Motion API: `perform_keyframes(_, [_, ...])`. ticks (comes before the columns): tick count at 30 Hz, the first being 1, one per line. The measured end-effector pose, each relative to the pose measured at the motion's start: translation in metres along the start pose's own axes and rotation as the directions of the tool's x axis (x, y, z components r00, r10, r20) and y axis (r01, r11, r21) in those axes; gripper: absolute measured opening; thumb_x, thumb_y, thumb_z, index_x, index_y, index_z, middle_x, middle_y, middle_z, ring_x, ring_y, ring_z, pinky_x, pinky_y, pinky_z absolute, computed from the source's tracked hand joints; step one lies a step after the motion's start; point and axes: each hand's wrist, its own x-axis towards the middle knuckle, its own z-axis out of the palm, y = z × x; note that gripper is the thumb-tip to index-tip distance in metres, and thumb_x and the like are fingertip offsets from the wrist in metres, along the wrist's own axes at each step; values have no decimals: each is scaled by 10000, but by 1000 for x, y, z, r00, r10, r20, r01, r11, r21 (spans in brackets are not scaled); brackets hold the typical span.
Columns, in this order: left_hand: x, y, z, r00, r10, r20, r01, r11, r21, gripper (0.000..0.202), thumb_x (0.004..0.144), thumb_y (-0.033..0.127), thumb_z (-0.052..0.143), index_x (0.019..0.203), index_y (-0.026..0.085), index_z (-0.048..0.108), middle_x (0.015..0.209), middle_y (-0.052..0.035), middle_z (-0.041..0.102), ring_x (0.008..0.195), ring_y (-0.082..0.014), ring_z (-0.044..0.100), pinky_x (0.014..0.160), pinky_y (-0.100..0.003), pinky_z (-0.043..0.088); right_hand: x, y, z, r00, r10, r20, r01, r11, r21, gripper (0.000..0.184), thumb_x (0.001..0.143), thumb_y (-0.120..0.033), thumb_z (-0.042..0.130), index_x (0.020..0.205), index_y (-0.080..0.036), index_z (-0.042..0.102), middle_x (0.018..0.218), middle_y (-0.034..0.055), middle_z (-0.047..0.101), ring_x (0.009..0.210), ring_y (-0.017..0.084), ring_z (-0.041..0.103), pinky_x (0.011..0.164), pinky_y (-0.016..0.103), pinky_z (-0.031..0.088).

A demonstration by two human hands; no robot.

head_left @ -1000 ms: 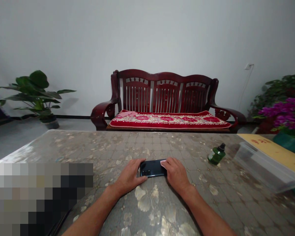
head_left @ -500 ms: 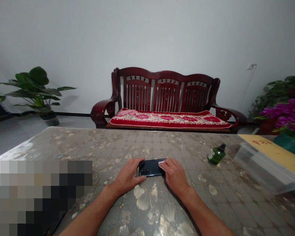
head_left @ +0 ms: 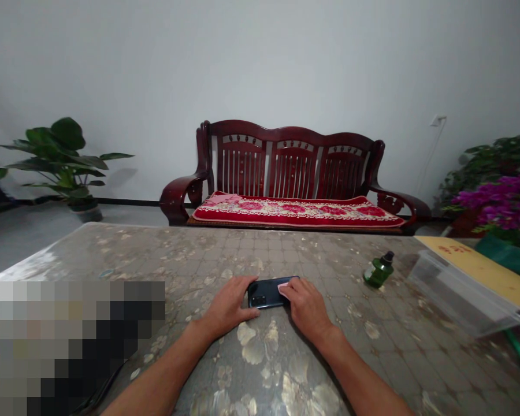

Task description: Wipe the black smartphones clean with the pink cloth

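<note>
A dark phone (head_left: 264,293) lies face down on the patterned table (head_left: 260,346), its camera block toward its left end. My left hand (head_left: 227,306) rests at the phone's left end, fingers curled around its edge and steadying it. My right hand (head_left: 305,309) lies over the phone's right end, its fingers pressing a small pale pink cloth (head_left: 282,286) onto the phone's back.
A small green bottle (head_left: 378,270) with a dark cap stands to the right. A clear plastic box (head_left: 463,294) with a yellow sheet sits at the right edge. Beyond the table are a red wooden bench (head_left: 290,185), a leafy plant (head_left: 60,159) and purple flowers (head_left: 502,202).
The phone and both hands have hardly shifted. My right hand with the pink cloth has slid slightly leftward across the phone's back.
</note>
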Motion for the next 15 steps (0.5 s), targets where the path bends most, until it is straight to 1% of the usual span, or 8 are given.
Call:
perform_keyframes(2, [1, 1, -1, 1000, 3, 4, -3, 1000, -1, 672, 725, 316, 796, 1337, 216, 536, 1265, -111, 636, 1171, -318, 572, 1019, -455, 438, 0, 4, 0, 998, 51, -22, -52, 998, -28, 238, 944, -88, 536, 1031, -238, 699, 937, 43, 656, 904, 199, 556, 808, 308, 401])
perform_keyframes(4, [1, 2, -1, 1000, 3, -1, -3, 1000, -7, 658, 727, 318, 792, 1330, 223, 547, 1260, -107, 641, 1169, -319, 574, 1018, -453, 437, 0, 4, 0, 997, 68, -25, -69, 997, -46, 237, 946, -89, 530, 1032, -233, 698, 930, 47, 651, 896, 203, 554, 806, 314, 400])
perform_keyframes(6, [1, 2, -1, 1000, 2, -8, -2, 1000, -15, 651, 725, 322, 790, 1323, 226, 554, 1252, -102, 645, 1167, -321, 575, 1017, -451, 438, -1, 0, 1, 1000, 30, -7, -31, 999, -44, 230, 945, -94, 531, 1036, -226, 696, 943, 52, 650, 902, 205, 551, 802, 313, 397])
perform_keyframes(9, [1, 0, 1, 1000, 10, -20, -10, 999, -32, 644, 727, 327, 788, 1319, 232, 554, 1248, -88, 646, 1163, -311, 575, 1022, -445, 436, -1, -8, 0, 997, -72, 36, 72, 997, -13, 229, 945, -102, 534, 1060, -225, 690, 976, 53, 653, 913, 204, 549, 794, 310, 389])
perform_keyframes(10, [1, 0, 1, 1000, 13, -21, -14, 999, -36, 642, 728, 324, 787, 1318, 231, 553, 1249, -86, 645, 1162, -307, 574, 1024, -442, 435, 0, -9, 0, 995, -87, 43, 88, 996, -6, 232, 945, -102, 536, 1065, -228, 689, 985, 52, 655, 916, 205, 549, 792, 310, 387])
perform_keyframes(12, [1, -1, 1, 1000, 9, -15, -10, 999, -37, 639, 726, 313, 787, 1315, 223, 555, 1248, -89, 644, 1160, -305, 575, 1023, -438, 436, 0, -5, -1, 998, -58, 35, 59, 998, -11, 237, 943, -97, 540, 1060, -234, 694, 982, 50, 659, 913, 206, 552, 791, 310, 385])
perform_keyframes(15, [2, 0, 1, 1000, -10, -9, 9, 999, -31, 641, 717, 301, 789, 1309, 217, 557, 1242, -97, 645, 1159, -310, 575, 1015, -440, 441, 0, 7, -2, 998, 64, -1, -64, 996, -59, 246, 942, -87, 538, 1051, -235, 701, 963, 54, 664, 910, 214, 559, 796, 318, 386])
